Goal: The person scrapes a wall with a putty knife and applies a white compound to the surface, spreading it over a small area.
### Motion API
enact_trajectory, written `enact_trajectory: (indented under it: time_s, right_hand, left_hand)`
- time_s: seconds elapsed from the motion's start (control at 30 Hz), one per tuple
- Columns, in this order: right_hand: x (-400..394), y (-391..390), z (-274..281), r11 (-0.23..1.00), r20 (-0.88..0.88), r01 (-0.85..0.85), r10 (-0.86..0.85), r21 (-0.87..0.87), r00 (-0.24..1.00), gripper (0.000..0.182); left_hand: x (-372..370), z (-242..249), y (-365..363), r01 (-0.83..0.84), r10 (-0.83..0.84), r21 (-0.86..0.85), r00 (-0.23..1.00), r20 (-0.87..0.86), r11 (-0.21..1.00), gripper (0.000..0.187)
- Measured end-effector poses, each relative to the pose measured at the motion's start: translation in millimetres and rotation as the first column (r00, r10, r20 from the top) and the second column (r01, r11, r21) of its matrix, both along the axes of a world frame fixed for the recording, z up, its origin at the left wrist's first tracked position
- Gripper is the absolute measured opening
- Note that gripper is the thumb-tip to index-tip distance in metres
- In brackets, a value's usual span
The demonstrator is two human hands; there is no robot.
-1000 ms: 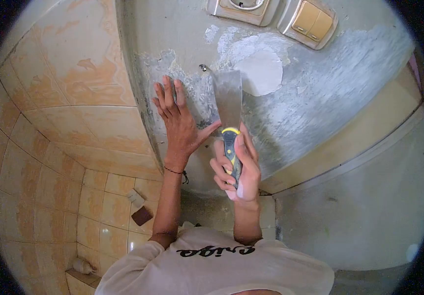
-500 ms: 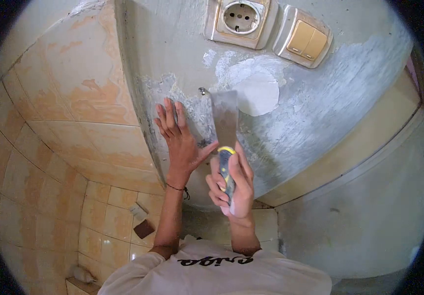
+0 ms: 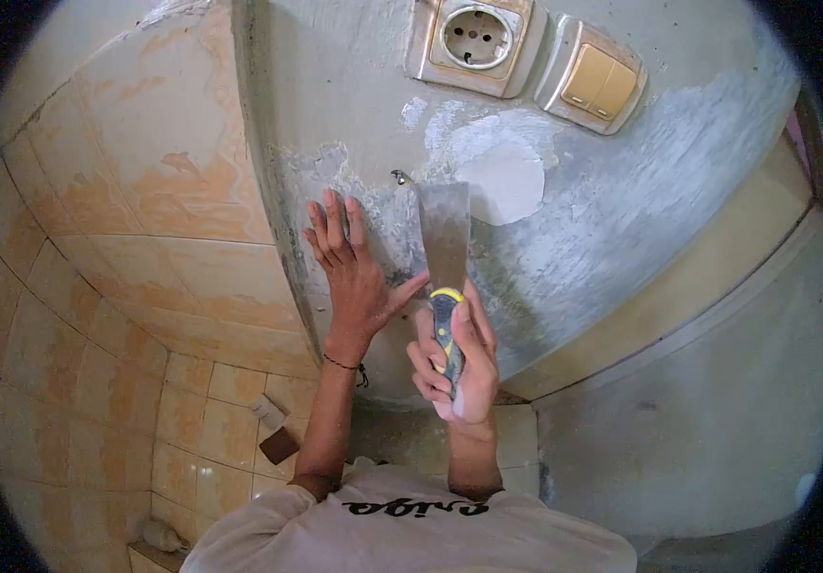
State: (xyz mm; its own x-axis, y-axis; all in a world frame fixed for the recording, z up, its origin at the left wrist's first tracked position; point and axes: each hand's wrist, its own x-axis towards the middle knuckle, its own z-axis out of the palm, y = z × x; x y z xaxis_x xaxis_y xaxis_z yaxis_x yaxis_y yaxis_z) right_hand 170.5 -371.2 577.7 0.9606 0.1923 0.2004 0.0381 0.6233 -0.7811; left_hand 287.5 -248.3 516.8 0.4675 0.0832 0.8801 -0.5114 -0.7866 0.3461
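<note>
My right hand (image 3: 461,358) is wrapped round the dark grey and yellow handle of a putty knife (image 3: 447,229), its wide metal blade pointing up the wall. The blade overlaps the worn, flaking paint beside a smooth white filler patch (image 3: 505,183). My left hand (image 3: 352,282) lies flat against the grey wall (image 3: 354,105), fingers spread, its thumb reaching toward the knife. Just above and left of the blade tip, a small metal hook (image 3: 399,178) sticks out of the wall.
Above the patch are a power socket (image 3: 475,38) and a double light switch (image 3: 599,81). Orange-and-white tiles (image 3: 158,181) cover the left wall. On the tiled floor lie a brown square piece (image 3: 279,445) and a pale block (image 3: 268,411). A door frame (image 3: 698,286) runs along the right.
The putty knife and my right hand have shifted slightly right. My left hand stays flat on the wall, and the view has moved a little.
</note>
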Motion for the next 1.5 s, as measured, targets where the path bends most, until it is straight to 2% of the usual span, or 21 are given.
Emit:
enact_trajectory:
  time_s: [0.1, 0.17, 0.27, 0.37, 0.5, 0.57, 0.67, 0.83, 0.9, 0.97, 1.07, 1.17, 1.33, 1.43, 1.5]
  right_hand:
    - [3, -3, -3, 0.999, -0.013, -0.036, 0.037, 0.033, 0.999, 0.044]
    - [6, 4, -2, 0.999, 0.043, -0.035, 0.033, 0.039, 0.999, 0.043]
    - [0, 0, -1, 1.0, -0.011, -0.014, 0.014, 0.021, 1.0, 0.043]
    - [4, 2, -5, 0.998, 0.015, -0.023, 0.022, 0.059, 1.0, 0.043]
    - [2, 0, -5, 1.0, 0.01, -0.009, 0.009, 0.027, 1.0, 0.042]
    - [-1, -1, -2, 0.999, -0.041, -0.008, 0.01, 0.04, 0.999, 0.042]
    - [3, 3, 0, 0.999, 0.053, -0.035, 0.034, 0.013, 0.998, 0.043]
    - [4, -3, -6, 1.0, 0.017, -0.027, 0.027, 0.013, 0.999, 0.037]
    - [10, -2, -8, 0.997, 0.067, -0.058, 0.055, 0.051, 0.996, 0.036]
    - [2, 0, -5, 0.999, 0.037, -0.027, 0.027, 0.023, 0.999, 0.036]
    - [0, 2, -4, 0.997, -0.032, 0.008, -0.005, 0.078, 0.999, 0.035]
    - [11, 0, -1, 0.995, 0.055, -0.072, 0.068, 0.068, 0.996, 0.037]
    - [0, -2, 4, 0.998, 0.001, -0.016, 0.016, 0.055, 1.0, 0.032]
    - [8, 5, -2, 1.0, 0.094, -0.002, 0.001, 0.007, 0.996, 0.038]
    - [3, 6, 0, 1.0, 0.094, 0.011, -0.012, 0.011, 0.996, 0.036]
  left_hand:
    - [1, 0, 2, -0.001, 0.001, 0.008, 1.0, 0.017, 1.0, 0.138]
    - [0, -1, 2, 0.002, -0.003, 0.009, 1.0, 0.009, 1.0, 0.138]
    - [0, 1, 4, 0.017, -0.017, 0.019, 1.0, 0.005, 1.0, 0.138]
    - [2, 1, 2, 0.001, -0.001, -0.003, 1.0, 0.021, 1.0, 0.137]
    - [-2, 2, 2, 0.003, -0.003, 0.01, 1.0, 0.006, 1.0, 0.137]
    - [0, 2, 3, 0.0, 0.0, 0.005, 1.0, 0.016, 1.0, 0.137]
    - [1, -1, 1, -0.01, 0.01, 0.009, 1.0, -0.001, 1.0, 0.138]
    - [0, 1, 3, 0.006, -0.006, 0.003, 1.0, 0.01, 1.0, 0.136]
    - [1, 2, 3, 0.007, -0.007, -0.008, 1.0, 0.02, 1.0, 0.136]
    - [0, 0, 2, 0.007, -0.007, -0.018, 1.0, 0.018, 1.0, 0.135]
    - [2, -1, 4, -0.004, 0.004, -0.009, 1.0, 0.019, 1.0, 0.135]
    - [1, -3, 2, 0.019, -0.018, -0.015, 1.0, 0.012, 1.0, 0.137]
    - [0, 3, 2, 0.006, -0.006, -0.014, 0.999, 0.036, 1.0, 0.135]
    - [0, 1, 3, 0.003, -0.003, -0.015, 1.0, 0.028, 1.0, 0.135]
    - [-2, -1, 2, 0.003, -0.003, -0.01, 1.0, 0.019, 1.0, 0.135]
